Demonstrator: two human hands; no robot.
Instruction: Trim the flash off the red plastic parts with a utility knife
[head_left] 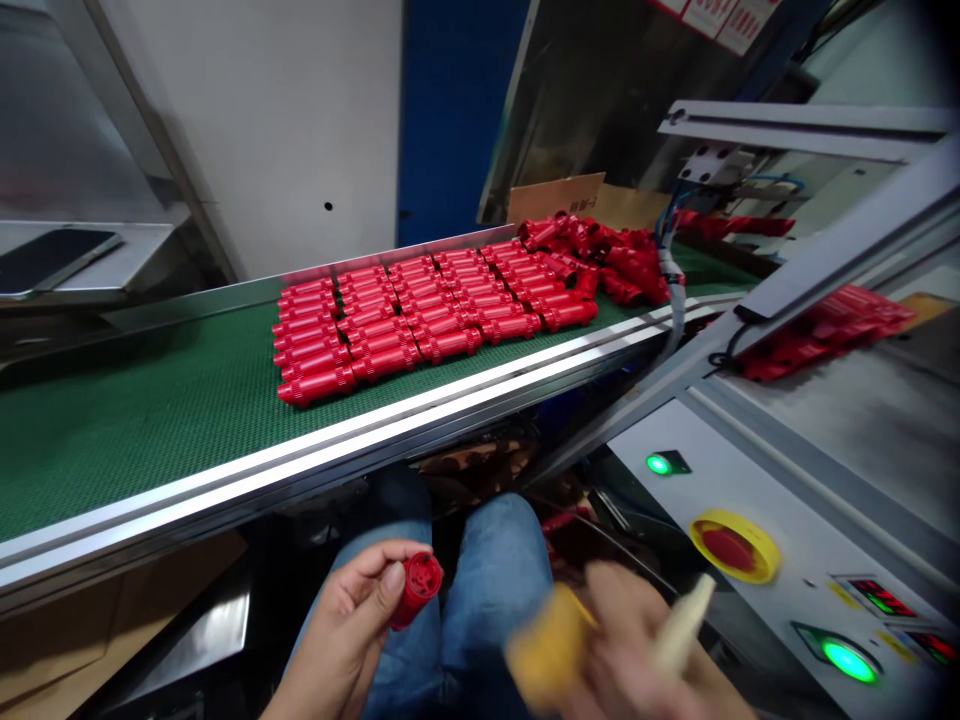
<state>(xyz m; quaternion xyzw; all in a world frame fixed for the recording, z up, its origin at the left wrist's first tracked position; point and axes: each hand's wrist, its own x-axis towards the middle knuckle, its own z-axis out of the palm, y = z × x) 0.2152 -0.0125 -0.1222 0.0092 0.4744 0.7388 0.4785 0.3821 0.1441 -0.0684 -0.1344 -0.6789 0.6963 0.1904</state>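
My left hand (pixel 349 630) pinches a red ribbed cylindrical part (pixel 414 590) between thumb and fingers, above my lap. Its round end faces up and shows recesses inside. Blurred by motion, my right hand (pixel 637 640) is closed to the right of it. In its grip are a yellow-orange blunt object (pixel 549 648) and a pale stick-like piece (pixel 686 622). Whether these two are one tool, I cannot tell. The two hands are apart. Beyond them, several similar red parts (pixel 450 300) lie in neat rows on the green conveyor belt (pixel 165 410).
A loose heap of red parts (pixel 630 262) lies on the belt's right, before a cardboard piece (pixel 555 195). The belt's metal rail (pixel 300 455) crosses ahead. At right stands a control panel with an emergency stop button (pixel 731 545). A phone (pixel 56 258) rests on a ledge at left.
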